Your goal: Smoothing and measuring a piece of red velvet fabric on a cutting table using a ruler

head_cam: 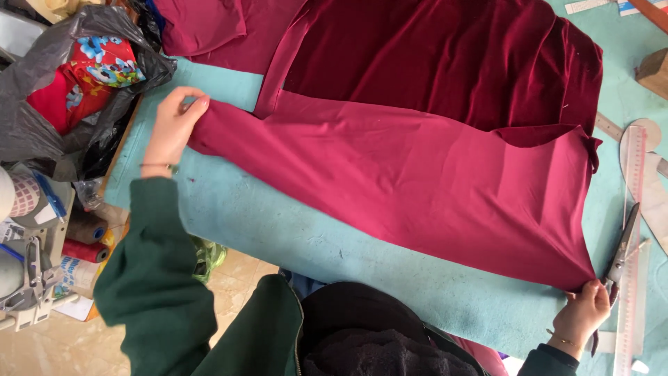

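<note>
Magenta cloth (417, 181) lies stretched across the middle of the frame on a teal table (278, 230). At left, the left hand (170, 129) pinches one corner; at lower right, the right hand (584, 310) grips another. Dark red velvet (445, 56) lies above, scissors (624, 245) just beside the right hand.

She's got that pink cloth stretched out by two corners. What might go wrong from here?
The scissors lie close beside the right hand, so the pink cloth or a finger might catch on the blades. The left hand grips only a corner; a slip would likely wrinkle the cloth. It also overlaps the dark red velvet, which might drag along.
</note>
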